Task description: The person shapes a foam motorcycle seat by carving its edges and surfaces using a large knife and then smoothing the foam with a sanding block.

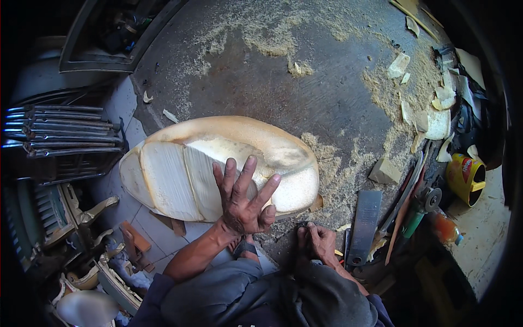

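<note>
A long, rounded block of cream-coloured foam (169, 177), shaped like a motorcycle seat pad, lies on the floor in front of me. Seams cross its left part, and its far side is tan. My left hand (243, 201) is held over its near edge, back upward and fingers spread, with nothing in it; whether it touches the foam I cannot tell. By my right knee, off the foam's near right end, my right hand (322, 242) has its fingers curled together. Something small and dark shows by its fingertips, too unclear to name.
Foam crumbs (275, 41) litter the dark floor. At right lie a foam wedge (384, 172), a flat metal blade (364, 223), a green angle grinder (417, 218), a cut yellow container (466, 180) and a bottle (447, 229). Metal frames (71, 131) stand at left.
</note>
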The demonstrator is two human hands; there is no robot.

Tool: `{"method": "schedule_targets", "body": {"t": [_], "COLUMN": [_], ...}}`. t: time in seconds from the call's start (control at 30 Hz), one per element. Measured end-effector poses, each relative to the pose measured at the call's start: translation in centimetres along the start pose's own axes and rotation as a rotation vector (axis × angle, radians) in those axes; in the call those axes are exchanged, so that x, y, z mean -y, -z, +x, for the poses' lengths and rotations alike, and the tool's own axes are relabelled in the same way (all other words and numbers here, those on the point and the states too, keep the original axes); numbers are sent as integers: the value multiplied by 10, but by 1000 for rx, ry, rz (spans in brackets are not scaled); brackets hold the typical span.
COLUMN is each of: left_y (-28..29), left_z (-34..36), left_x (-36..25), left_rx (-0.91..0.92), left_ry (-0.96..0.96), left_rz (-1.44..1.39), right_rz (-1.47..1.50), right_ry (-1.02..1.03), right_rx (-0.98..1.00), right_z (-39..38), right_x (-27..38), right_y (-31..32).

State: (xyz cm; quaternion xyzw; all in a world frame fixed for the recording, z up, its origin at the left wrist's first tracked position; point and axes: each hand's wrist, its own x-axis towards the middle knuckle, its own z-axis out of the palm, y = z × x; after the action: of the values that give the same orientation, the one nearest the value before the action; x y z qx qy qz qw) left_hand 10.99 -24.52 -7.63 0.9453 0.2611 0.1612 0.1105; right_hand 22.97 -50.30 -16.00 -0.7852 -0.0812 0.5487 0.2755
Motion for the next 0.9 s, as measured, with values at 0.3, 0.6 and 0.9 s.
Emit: {"method": "schedule_targets", "body": {"t": [0.3, 0.6, 0.9], "left_y": [38, 108, 67], "left_z": [-39, -272, -260], "left_x": [87, 298, 282], "left_rx": [-176, -997, -978], "left_ry": [328, 2044, 1630], "left_rz": [221, -371, -1235], "right_rz": [-217, -911, -878], "right_ry": [375, 238, -72], "right_rx": [-343, -713, -224], "right_z": [-8, -5, 12], "right_x": [-28, -77, -110], "right_y": [32, 90, -79]}}
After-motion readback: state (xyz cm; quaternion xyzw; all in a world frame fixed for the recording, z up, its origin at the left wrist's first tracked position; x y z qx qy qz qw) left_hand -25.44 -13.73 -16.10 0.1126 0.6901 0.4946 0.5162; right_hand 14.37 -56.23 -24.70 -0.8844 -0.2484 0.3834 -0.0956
